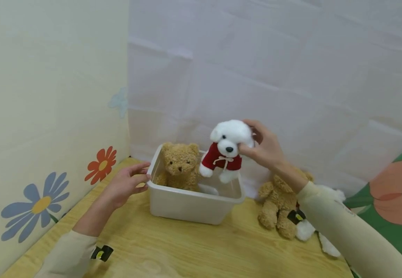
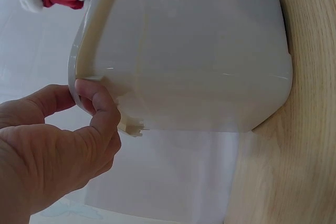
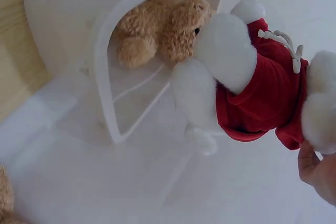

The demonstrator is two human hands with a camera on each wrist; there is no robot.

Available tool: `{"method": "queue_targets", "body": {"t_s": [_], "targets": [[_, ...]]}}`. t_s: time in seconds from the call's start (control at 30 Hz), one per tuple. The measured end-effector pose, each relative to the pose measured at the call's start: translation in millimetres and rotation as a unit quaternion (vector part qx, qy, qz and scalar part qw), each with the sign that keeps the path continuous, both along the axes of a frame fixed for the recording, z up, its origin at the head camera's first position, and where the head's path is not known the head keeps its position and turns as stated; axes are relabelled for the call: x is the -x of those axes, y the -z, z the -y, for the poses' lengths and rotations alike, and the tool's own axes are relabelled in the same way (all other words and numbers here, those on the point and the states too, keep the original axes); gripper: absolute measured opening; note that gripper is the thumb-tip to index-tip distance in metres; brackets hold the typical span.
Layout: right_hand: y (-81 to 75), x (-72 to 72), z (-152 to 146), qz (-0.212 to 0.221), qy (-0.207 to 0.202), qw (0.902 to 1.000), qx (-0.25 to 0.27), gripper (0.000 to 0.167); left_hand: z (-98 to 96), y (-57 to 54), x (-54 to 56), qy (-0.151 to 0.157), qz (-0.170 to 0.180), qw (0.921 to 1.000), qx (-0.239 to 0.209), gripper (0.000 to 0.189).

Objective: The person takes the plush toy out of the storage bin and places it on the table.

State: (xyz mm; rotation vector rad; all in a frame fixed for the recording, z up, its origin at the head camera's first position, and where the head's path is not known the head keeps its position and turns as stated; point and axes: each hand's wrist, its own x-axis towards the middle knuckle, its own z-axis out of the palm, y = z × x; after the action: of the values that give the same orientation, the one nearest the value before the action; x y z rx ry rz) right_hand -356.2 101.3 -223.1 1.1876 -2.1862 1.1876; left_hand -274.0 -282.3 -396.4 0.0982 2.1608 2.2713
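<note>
The wood-grained bench (image 1: 173, 256) fills the bottom of the head view. At lower left, the left grip (image 1: 126, 185) pinches the rim of a pale plastic bin (image 1: 187, 208) between thumb and fingers, as the left wrist view confirms. At lower right, a cream sleeve (image 1: 347, 224) partly covers a brown plush bear (image 1: 274, 199) and a white plush toy (image 1: 305, 231) lying close together; too little of the latter shows to tell its shape.

In the centre, a second bear (image 1: 181, 164) sits upright in the left part of the bin. Right of centre, the right grip (image 1: 265, 148) grasps the head of a white plush dog (image 1: 226, 150) in a red top, thumb near the muzzle. The dog hangs roughly upright above the right part of the bin's opening; whether its paws touch the rim or the bear cannot be told.

The dog is judged light, soft and yielding, hardly fragile, with pile that gives good friction; the head suits a one-handed hold, though the clothed trunk would limit swinging. The bin looks stiff and smoother, best steadied at its rim.

Farthest, a creased pale sheet (image 1: 256, 69) spans the upper frame, with an orange flower (image 1: 101, 165) on the wall at left.
</note>
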Motion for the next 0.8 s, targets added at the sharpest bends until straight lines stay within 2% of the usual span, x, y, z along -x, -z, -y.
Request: {"method": "queue_targets", "body": {"t_s": [0.17,0.2,0.3,0.43,0.6,0.8], "targets": [[-12.5,-1.1,-29,0.018,0.013,0.9993,0.03,0.066,4.7,-2.7,-1.8,0.0,-0.005,1.0,0.008,0.063],[-12.1,3.0,-37,0.022,0.013,0.999,0.037,0.067,5.9,-3.1,-2.3,-0.001,-0.005,0.9999,0.01,0.063],[-14.3,1.8,-56,0.015,0.024,0.9986,0.046,0.066,8.7,-2.7,-3.3,-0.002,-0.007,0.9999,0.013,0.063],[-11.5,2.8,-84,0.009,0.07,0.9968,0.037,0.066,9.5,-2.1,-2.2,-0.002,-0.008,0.9999,0.014,0.063],[7.0,14.3,-115,0.026,0.134,0.9907,0.0,0.067,9.7,-2.7,-1.9,-0.002,-0.008,0.9999,0.015,0.064],[45.4,34.6,-144,0.067,0.173,0.9824,-0.024,0.065,9.9,-2.7,-2.5,0.002,-0.008,0.9998,0.02,0.065]]}}
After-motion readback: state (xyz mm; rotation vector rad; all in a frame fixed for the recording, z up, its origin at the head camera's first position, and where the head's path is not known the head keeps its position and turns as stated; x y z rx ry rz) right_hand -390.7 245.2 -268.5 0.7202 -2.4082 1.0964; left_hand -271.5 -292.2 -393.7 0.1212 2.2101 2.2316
